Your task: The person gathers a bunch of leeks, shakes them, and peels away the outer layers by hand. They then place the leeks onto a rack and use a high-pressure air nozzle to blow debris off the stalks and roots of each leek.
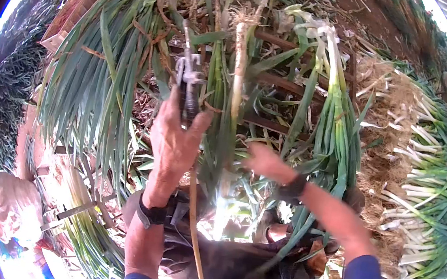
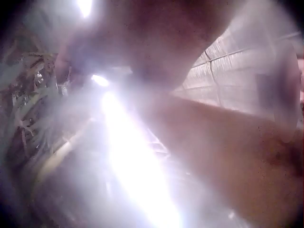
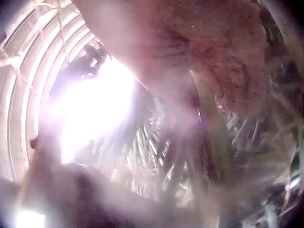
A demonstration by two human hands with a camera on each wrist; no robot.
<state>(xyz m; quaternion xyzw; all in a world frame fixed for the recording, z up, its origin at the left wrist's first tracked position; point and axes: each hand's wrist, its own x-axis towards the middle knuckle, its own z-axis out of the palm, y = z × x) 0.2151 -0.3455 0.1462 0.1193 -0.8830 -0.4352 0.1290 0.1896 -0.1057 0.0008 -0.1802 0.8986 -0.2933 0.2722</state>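
Note:
My left hand point(image 1: 172, 146) grips a metal air blow gun point(image 1: 188, 80), its thin nozzle pointing away from me. A tan hose point(image 1: 196, 233) runs from below that hand toward my lap. Just right of the gun, a long green onion point(image 1: 240, 56) stands roots away from me, its dirty pale stalk turning green nearer me. My right hand point(image 1: 267, 164) curls around its leaves, and a green leaf point(image 3: 205, 95) shows at the fingers in the right wrist view. Glare and blur hide most of the left wrist view.
A heap of unpeeled green onions point(image 1: 95, 76) lies at left on a wooden slatted rack point(image 1: 277, 81). Several cleaned onions point(image 1: 332, 97) hang over its right side. Farther right, a long row of white-stalked onions point(image 1: 428, 185) lies beside root scraps point(image 1: 375, 161). A wooden crate point(image 1: 69, 18) stands far left.

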